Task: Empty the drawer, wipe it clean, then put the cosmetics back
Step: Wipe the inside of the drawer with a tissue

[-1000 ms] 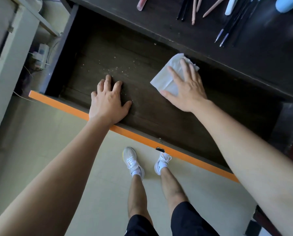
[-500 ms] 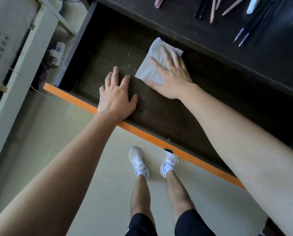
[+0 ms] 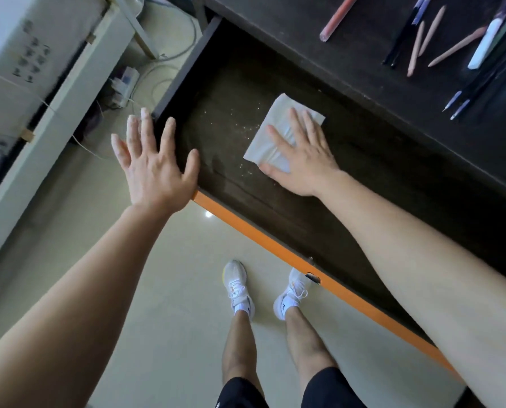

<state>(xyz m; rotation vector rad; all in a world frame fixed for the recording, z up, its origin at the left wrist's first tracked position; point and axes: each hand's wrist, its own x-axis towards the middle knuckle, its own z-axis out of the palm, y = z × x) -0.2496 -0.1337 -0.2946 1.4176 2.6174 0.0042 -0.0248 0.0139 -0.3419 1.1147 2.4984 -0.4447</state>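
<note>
- Wiping the drawer floor is the step in hand: the right hand [image 3: 301, 154] lies flat on a white wipe [image 3: 275, 122], fingers straight and slightly apart, pressing it down near the back wall.
- The drawer [image 3: 275, 242] is pulled out, orange front edge toward the person. No items show inside, so emptying looks done.
- Pale specks [image 3: 234, 126] are scattered on the floor just left of the wipe, between the two hands. Judged not yet cleaned.
- The left hand [image 3: 151, 166] has fingers spread wide and straight and holds nothing. It is over the drawer's left front corner; cannot tell if it touches the rim.
- The cosmetics [image 3: 416, 45] (pencils, pens, a pink stick, a white tube) lie on the dark desk top [image 3: 348, 72] behind the drawer, well apart from the wipe.
- Next move, as a judgement: sweep the wipe left over the specks to the side wall with even flat pressure so the thin sheet doesn't bunch. Lift the grit out, don't pack it into the corner. Restock after that.
- Hidden: the right forearm covers much of the drawer's right half, and the back strip is in shadow.
- The wipe under the palm is unseen; tissue or cloth, damp or dry, cannot tell.
- The cosmetics are cut off at the top and right edges.
</note>
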